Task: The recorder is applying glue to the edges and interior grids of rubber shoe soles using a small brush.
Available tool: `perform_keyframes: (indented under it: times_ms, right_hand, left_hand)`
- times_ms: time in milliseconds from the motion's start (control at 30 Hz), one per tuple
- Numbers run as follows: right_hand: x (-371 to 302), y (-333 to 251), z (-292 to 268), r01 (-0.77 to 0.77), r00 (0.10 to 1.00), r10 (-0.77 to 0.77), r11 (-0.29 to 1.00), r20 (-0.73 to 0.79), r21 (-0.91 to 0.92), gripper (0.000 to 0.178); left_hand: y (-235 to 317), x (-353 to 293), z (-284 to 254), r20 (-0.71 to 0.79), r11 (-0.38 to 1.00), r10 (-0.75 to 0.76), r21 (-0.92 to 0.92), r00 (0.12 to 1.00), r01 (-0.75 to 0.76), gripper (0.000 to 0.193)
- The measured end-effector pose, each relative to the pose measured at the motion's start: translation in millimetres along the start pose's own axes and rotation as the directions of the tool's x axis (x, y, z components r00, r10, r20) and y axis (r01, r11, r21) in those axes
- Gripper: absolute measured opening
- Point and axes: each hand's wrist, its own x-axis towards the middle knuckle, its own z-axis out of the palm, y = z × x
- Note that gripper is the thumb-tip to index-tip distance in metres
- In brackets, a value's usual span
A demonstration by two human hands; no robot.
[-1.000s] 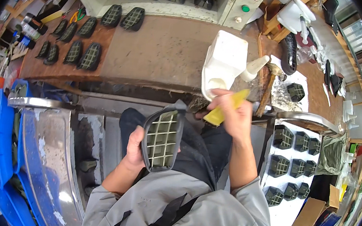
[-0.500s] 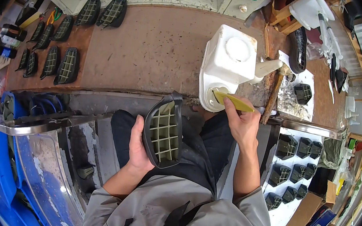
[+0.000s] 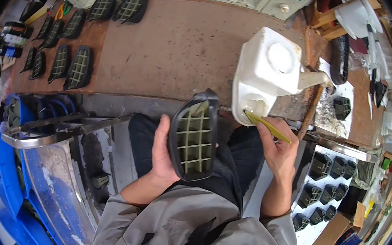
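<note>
My left hand (image 3: pixel 163 155) is closed on the side of a shoe sole (image 3: pixel 195 144), held upright over my lap. The sole has a raised black rim and an olive grid of open cells facing up. Pinched in my right hand (image 3: pixel 277 148) is a flat yellow brush handle (image 3: pixel 267 126). Its far end sits inside the round cup at the front of a white plastic glue pot (image 3: pixel 280 59), so the bristles are hidden. The pot stands at the near edge of the brown workbench (image 3: pixel 181 39), with a capped tank and a side spout.
Several similar soles (image 3: pixel 78 68) lie at the bench's left, beside orange-handled pliers (image 3: pixel 60 11). More small soles (image 3: pixel 319 165) rest on a white board (image 3: pixel 316 183) at my right. Blue plastic bins (image 3: pixel 7 165) stand to the left; a wooden stick (image 3: pixel 311 113) lies right of the pot.
The view has shifted, moving the whole scene. My right hand has tilted the yellow handle downward at its near end, its tip still in the cup. My left hand keeps hold of the sole.
</note>
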Motion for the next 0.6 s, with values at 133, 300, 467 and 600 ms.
perform_keyframes:
  times_ms: [133,300,467,600]
  right_hand:
    - [-1.5,-9.5,-8.4,-0.079,0.996,0.078,0.997,0.033,0.027,0.012]
    - [-13.1,-26.9,-40.5,-0.251,0.960,0.277,0.911,-0.034,0.328,0.011]
    - [-6.4,-58.0,-20.9,0.433,0.899,-0.323,0.760,-0.296,0.485,0.018]
    - [3.6,-69.9,-19.4,0.521,0.853,-0.488,0.777,-0.185,0.354,0.021]
  left_hand:
    - [0.6,-6.4,7.4,-0.002,0.998,-0.052,-0.036,0.999,0.052,0.078]
    - [-0.5,-19.0,16.9,0.021,0.990,-0.140,-0.024,0.990,0.140,0.082]
    - [-7.4,-34.1,34.5,0.062,0.970,-0.223,0.117,0.973,0.215,0.081]
    - [-12.2,-42.4,40.4,0.359,0.989,-0.142,0.012,0.923,0.147,0.077]
